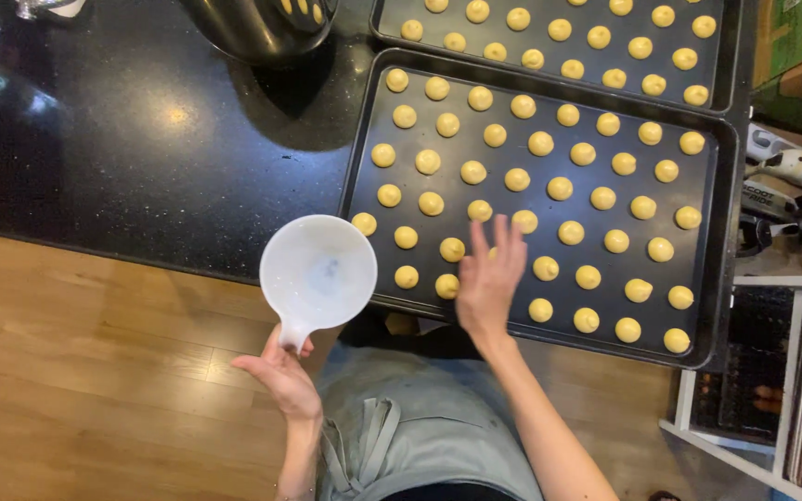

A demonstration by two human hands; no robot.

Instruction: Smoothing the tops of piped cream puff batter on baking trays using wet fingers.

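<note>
Closest to the person, a grey apron [420, 427] hangs over the wooden floor [95, 371]. Just above it the left hand [280, 376] is closed around the short handle of a white measuring cup [317, 271]; the grip is tight on the handle, and the round bowl of the cup faces up, held partly over the edge of the black worktop [141, 158] and over the near left corner of a dark baking tray [718, 241]. The right hand [492, 278] is open, its fingers [498, 239] spread and flat, and it holds nothing; it is over the near edge of this tray, above the small yellow dough balls [559, 188] that lie there in slanted rows. I cannot tell if the fingers touch a ball or only hover over it. Further away a second tray [730, 56] with the same yellow balls lies just beside the first one, the two rims almost touching. At the far edge of the worktop, left of the trays, a dark round bowl [252, 28] is partly in view. On the right side a white wire rack [791, 390] stands beside the worktop.
</note>
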